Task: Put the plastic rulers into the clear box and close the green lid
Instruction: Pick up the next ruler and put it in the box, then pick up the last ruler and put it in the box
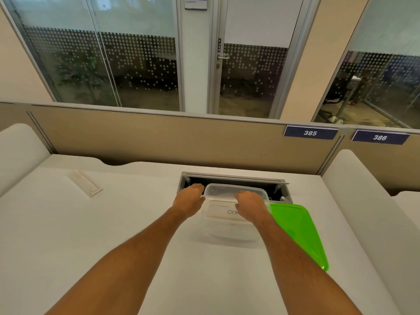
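Note:
The clear box (229, 226) stands lidless on the white desk, a handwritten label on its near wall. My left hand (189, 197) grips the box's left rim, and my right hand (251, 204) is curled over its right rim. The green lid (297, 230) lies flat on the desk just right of the box, partly under my right forearm. The clear plastic rulers (85, 183) lie together far to the left on the desk, well away from both hands.
An open cable tray (234, 180) is sunk into the desk (113, 223) right behind the box. A beige partition (159, 137) with number plates 385 and 386 runs along the desk's far edge. White side dividers rise at left and right.

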